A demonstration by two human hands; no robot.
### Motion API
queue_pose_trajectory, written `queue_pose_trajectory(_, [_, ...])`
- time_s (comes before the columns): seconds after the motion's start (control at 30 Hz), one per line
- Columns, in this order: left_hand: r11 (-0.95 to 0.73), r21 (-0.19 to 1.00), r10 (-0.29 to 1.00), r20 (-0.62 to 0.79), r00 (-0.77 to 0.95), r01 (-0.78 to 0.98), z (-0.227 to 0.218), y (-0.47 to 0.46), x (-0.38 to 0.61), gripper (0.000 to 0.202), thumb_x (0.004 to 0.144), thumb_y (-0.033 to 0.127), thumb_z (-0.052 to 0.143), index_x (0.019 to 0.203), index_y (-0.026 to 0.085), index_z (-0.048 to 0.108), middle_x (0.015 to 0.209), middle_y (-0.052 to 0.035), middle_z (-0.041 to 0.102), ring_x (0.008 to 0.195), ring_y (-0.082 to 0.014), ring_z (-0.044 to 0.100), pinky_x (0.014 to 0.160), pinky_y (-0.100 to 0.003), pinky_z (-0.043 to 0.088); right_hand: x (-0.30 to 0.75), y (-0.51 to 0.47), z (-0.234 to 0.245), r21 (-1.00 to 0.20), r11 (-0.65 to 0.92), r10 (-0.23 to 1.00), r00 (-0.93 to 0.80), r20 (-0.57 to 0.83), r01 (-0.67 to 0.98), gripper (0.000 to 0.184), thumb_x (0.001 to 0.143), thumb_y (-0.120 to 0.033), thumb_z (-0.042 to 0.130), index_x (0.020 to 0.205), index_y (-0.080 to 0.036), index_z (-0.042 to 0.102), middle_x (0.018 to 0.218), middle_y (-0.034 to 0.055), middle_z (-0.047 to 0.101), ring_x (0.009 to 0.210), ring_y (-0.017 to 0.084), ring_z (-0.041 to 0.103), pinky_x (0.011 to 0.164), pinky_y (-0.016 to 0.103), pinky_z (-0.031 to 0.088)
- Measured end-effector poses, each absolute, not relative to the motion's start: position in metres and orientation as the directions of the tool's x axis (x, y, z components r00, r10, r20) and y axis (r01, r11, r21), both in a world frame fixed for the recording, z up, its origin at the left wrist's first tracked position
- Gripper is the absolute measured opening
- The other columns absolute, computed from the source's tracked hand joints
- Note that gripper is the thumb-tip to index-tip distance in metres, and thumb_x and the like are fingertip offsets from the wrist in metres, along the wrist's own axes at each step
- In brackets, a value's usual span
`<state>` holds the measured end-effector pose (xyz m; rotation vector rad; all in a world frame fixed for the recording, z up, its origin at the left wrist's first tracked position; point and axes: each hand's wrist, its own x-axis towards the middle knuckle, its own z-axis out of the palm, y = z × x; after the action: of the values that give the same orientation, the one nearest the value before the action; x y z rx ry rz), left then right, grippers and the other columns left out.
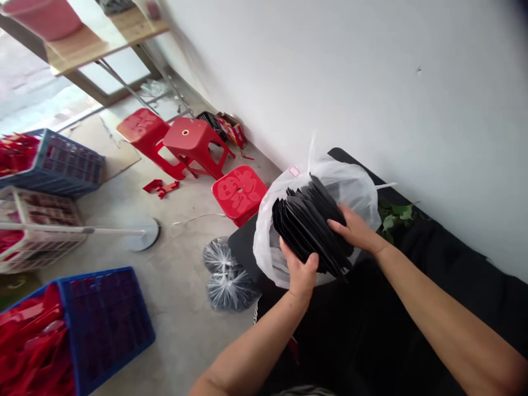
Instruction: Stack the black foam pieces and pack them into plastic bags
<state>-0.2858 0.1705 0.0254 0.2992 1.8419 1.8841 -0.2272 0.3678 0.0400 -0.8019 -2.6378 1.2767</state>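
Left hand [302, 270], right hand [355, 228], black sheets [307, 228] between fingers [343, 215]

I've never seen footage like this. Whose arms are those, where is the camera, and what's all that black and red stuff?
No machine here: these are a person's own bare arms, filmed by a single camera worn on their head, looking forward and down. Their left hand and right hand grip a thick stack of thin black pieces against a white plastic bag. Beyond them, on the concrete floor, stand a red plastic stool and a blue crate holding red pieces.
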Motion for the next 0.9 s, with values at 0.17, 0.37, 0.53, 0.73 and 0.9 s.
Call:
queue_pose_trajectory(0.17, [0.181, 0.901, 0.426, -0.434, -0.794, -0.395, 0.005, 0.164, -0.286, 0.071, 0.093, 0.047, 0.044, 0.153, 0.023, 0.014, 0.161, -0.0082, 0.019, 0.149, -0.0210, 0.017, 0.122, -0.034, 0.014, -0.234, 0.366, 0.003, -0.649, 0.544, 0.458, -0.836, -0.302, 0.532, 0.061, 0.090, -0.057, 0.048, 0.132, -0.013, 0.050, 0.127, 0.0171, 0.058, 0.120, 0.031, 0.055, 0.104, 0.043, 0.042])
queue_pose_trajectory(0.37, [0.146, 0.843, 0.529, -0.509, -0.679, -0.519, 0.029, 0.147, -0.309, 0.063, 0.090, 0.047, 0.058, 0.145, 0.029, 0.036, 0.156, -0.0039, 0.036, 0.147, -0.0208, 0.026, 0.121, -0.033, 0.020, -0.245, 0.366, 0.010, -0.615, 0.579, 0.412, -0.843, -0.346, 0.535, 0.061, 0.091, -0.055, 0.049, 0.134, -0.012, 0.050, 0.129, 0.0171, 0.057, 0.122, 0.030, 0.054, 0.104, 0.042, 0.041])
queue_pose_trajectory(0.53, [0.131, 0.698, 0.504, -0.658, -0.559, -0.704, 0.037, 0.134, -0.327, 0.059, 0.087, 0.047, 0.064, 0.140, 0.036, 0.043, 0.148, 0.0004, 0.047, 0.137, -0.0226, 0.042, 0.107, -0.035, 0.040, -0.248, 0.358, 0.015, -0.546, 0.609, 0.445, -0.818, -0.365, 0.575, 0.072, 0.089, -0.059, 0.050, 0.146, -0.016, 0.039, 0.139, 0.0167, 0.051, 0.127, 0.031, 0.049, 0.105, 0.045, 0.039])
queue_pose_trajectory(0.73, [0.128, 0.651, 0.443, -0.713, -0.544, -0.748, 0.043, 0.134, -0.341, 0.048, 0.082, 0.046, 0.070, 0.127, 0.034, 0.057, 0.136, 0.0000, 0.058, 0.122, -0.0206, 0.054, 0.093, -0.028, 0.047, -0.253, 0.354, 0.027, -0.534, 0.631, 0.435, -0.827, -0.358, 0.563, 0.070, 0.089, -0.057, 0.051, 0.146, -0.019, 0.039, 0.144, 0.0139, 0.047, 0.132, 0.030, 0.045, 0.108, 0.044, 0.036])
queue_pose_trajectory(0.9, [0.098, 0.601, 0.374, -0.761, -0.530, -0.793, 0.041, 0.134, -0.349, 0.045, 0.082, 0.054, 0.067, 0.120, 0.030, 0.061, 0.119, -0.0018, 0.066, 0.106, -0.0180, 0.061, 0.083, -0.027, 0.048, -0.269, 0.341, 0.039, -0.495, 0.580, 0.473, -0.763, -0.441, 0.647, 0.090, 0.081, -0.069, 0.055, 0.149, -0.015, 0.031, 0.143, 0.0196, 0.048, 0.128, 0.035, 0.049, 0.102, 0.050, 0.040])
